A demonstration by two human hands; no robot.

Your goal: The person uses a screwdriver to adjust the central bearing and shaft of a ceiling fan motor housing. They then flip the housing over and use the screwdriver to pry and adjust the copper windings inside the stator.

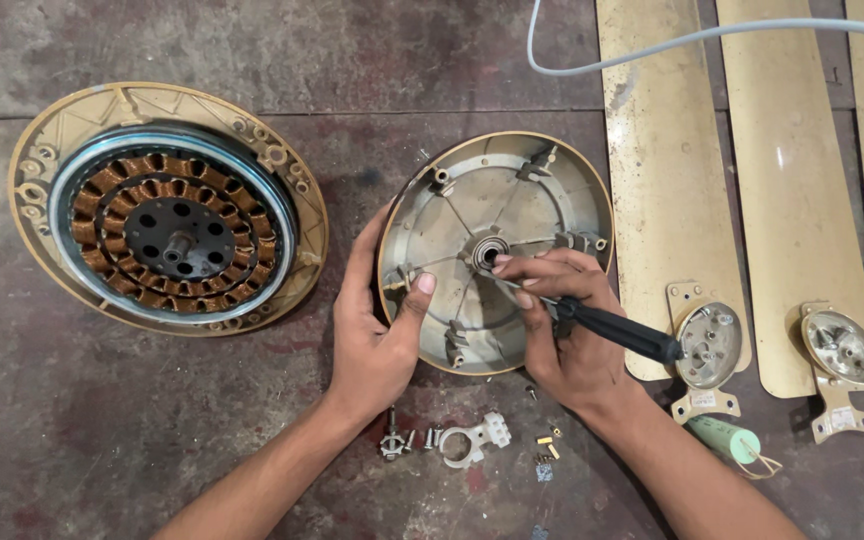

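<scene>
- Fingers [530, 268] of the right hand [562, 335] are pinched together around a black-handled screwdriver [612, 328], whose shaft slants up and left to the bearing [486, 254] at the middle of a round fan motor cover [497, 250].
- Head view, left hand [377, 335]: it grips the cover's left rim, thumb pressed on the inner face, the other fingers curled behind the edge and mostly hidden.
- Head view, the cover: it lies just ahead of both wrists on the stained concrete floor [152, 450], hollow side up, tilted a little toward the person, with cast ribs running out from the hub.
- Head view, to the left and well apart: the other half of the motor, a gold housing with copper windings [167, 210] around a dark core and stub shaft, lies flat on the floor.
- Head view, to the right: three cream fan blades [792, 180] lie side by side; two small round metal caps [709, 345] rest on their mounting brackets, and a grey cable [692, 38] crosses them.
- Head view, near the wrists: loose screws [397, 440], a white plastic bracket [477, 438] and a pale green capacitor [724, 440] lie on the floor.
</scene>
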